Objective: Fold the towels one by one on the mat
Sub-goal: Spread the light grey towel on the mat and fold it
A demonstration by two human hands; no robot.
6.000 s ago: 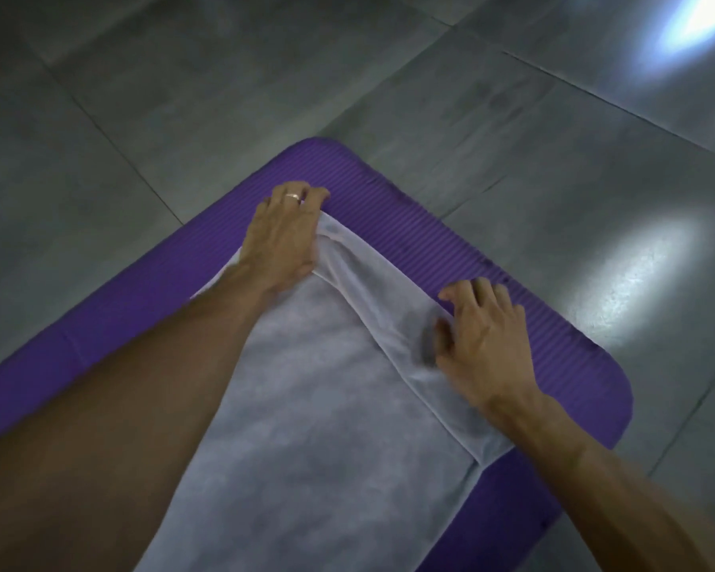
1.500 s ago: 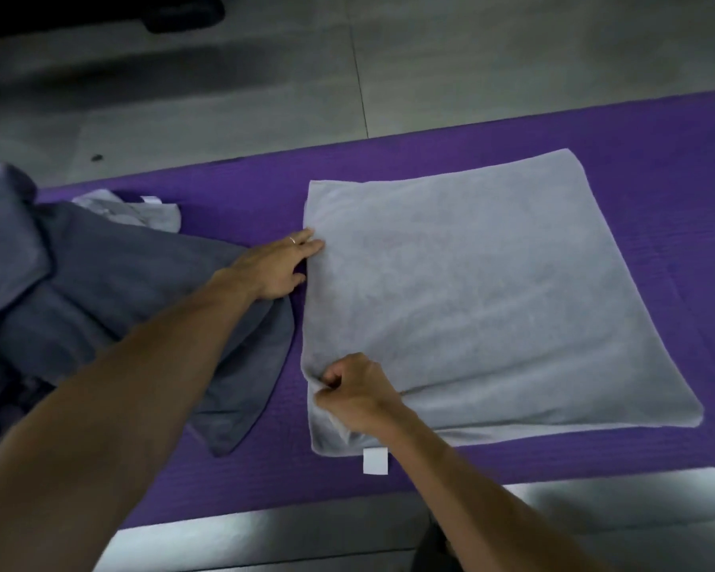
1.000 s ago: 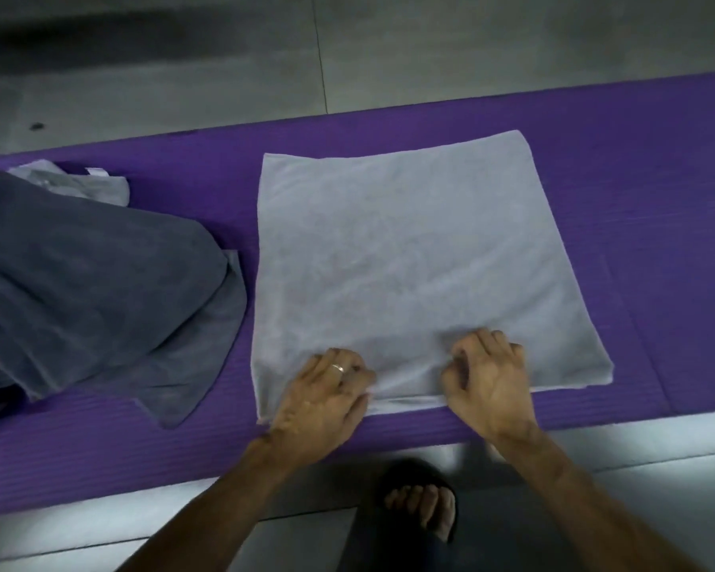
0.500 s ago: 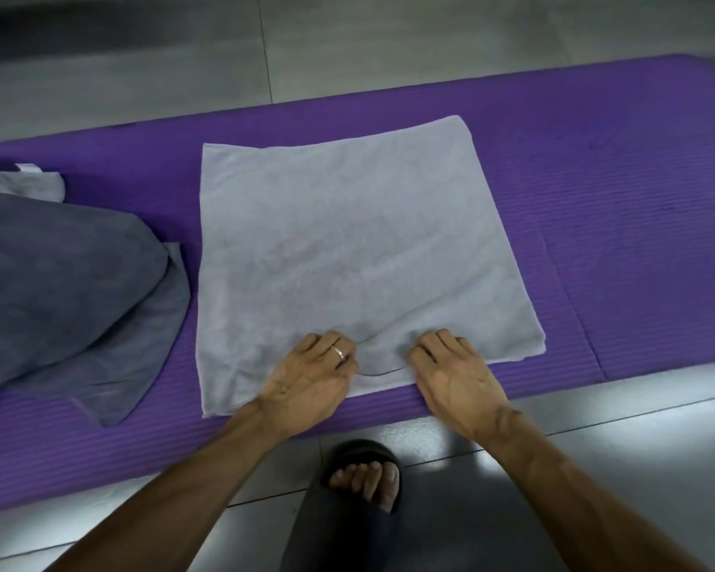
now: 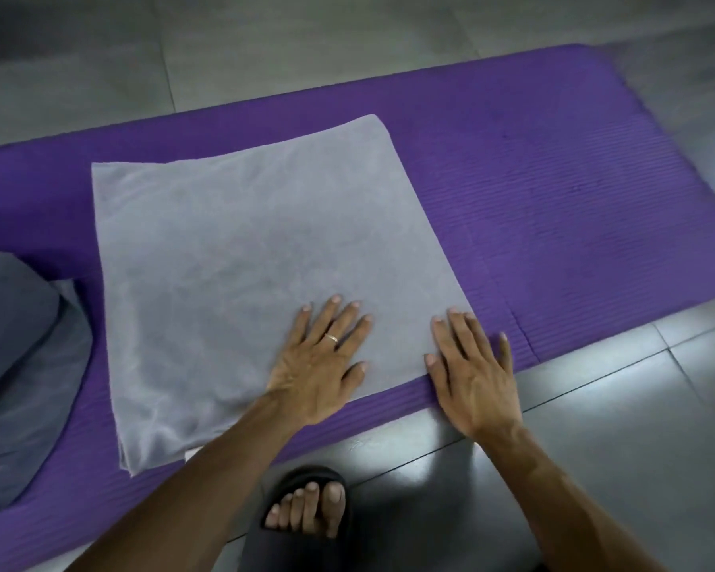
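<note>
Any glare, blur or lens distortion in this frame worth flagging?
Head view: dim light; glare patches on the floor tiles by the right hand; the mat edges bow from the wide-angle lens; soft blur on the light towel.

You have: one purple mat (image 5: 554, 208); one light grey folded towel (image 5: 244, 249); one dark grey cloth heap (image 5: 13, 365); two hands — left hand (image 5: 320, 361), right hand (image 5: 473, 373); one sandalled foot (image 5: 306, 513).

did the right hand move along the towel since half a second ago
Yes. The right hand slid rightward along the near edge of the light grey towel, from near its middle to its right corner, and now lies flat, partly on the purple mat.
</note>
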